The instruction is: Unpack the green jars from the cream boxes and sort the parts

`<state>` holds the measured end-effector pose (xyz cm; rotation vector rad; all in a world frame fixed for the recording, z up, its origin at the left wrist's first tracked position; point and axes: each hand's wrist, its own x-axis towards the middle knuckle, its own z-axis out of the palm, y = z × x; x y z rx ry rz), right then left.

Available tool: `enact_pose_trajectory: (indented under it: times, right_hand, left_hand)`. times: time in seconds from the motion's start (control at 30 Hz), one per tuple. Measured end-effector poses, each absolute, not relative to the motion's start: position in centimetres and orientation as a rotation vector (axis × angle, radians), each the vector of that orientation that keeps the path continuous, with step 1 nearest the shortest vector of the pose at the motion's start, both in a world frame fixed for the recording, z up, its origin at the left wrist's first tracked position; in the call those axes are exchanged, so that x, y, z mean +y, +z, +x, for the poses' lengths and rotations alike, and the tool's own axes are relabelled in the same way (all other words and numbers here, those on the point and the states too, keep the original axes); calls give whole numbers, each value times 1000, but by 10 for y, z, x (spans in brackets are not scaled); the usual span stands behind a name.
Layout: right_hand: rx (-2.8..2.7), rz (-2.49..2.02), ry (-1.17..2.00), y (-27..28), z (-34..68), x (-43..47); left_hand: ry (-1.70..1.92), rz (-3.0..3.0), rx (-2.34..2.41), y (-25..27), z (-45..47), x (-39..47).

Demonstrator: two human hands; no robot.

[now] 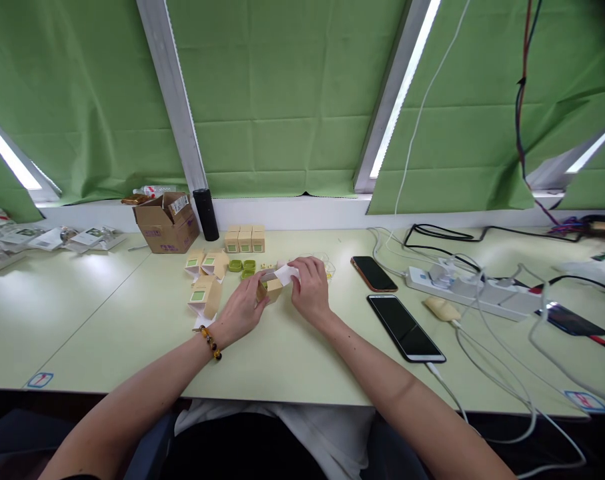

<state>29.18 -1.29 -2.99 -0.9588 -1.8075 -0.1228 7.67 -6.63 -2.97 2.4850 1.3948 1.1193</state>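
My left hand (242,308) is closed around a small beige cardboard box (274,291), which stands with its top open and something green inside. Between the thumb and fingers of my right hand (311,287) is a white paper piece (285,274), right at the box's opening; whether it is a flap of the box or a loose slip I cannot tell. Just behind my left hand sit several small green containers (249,265). Left of them lie opened beige boxes (205,295) with white flaps. Farther back, closed beige boxes (245,240) stand in a row.
A brown carton (166,223) and a black cylinder (206,215) stand at the back left. Clear bags with white cards (89,237) lie far left. On the right are two phones (406,328) (373,274), a white power strip (467,291) and tangled cables.
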Motion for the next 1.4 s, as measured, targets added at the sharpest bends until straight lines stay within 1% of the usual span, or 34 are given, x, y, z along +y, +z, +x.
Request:
enact_pose_trajectory:
  times: [0.2, 0.5, 0.73, 0.87, 0.97, 1.27, 1.4]
  right_hand:
    - [-2017, -802, -90, -30, 290, -13]
    - [-2025, -605, -166, -29, 295, -11]
    - [-2213, -548, -173, -24, 294, -16]
    - [-2147, -548, -146, -24, 295, -20]
    - [-2055, -617, -156, -23, 292, -25]
    - [-1989, -1004, -21, -26, 276, -33]
    - [-1977, -1060, 54, -33, 271, -30]
  left_hand:
    - [1127, 2512, 1402, -33, 76, -65]
    - [1133, 2514, 1420, -36, 74, -62]
    - [1138, 2545, 1426, -37, 74, -61]
    - [1132, 2605, 1430, -34, 75, -65]
    - [1099, 2692, 1430, -30, 77, -68]
    - [941, 2890, 1419, -21, 82, -77]
    - [895, 2916, 1414, -20, 83, -79]
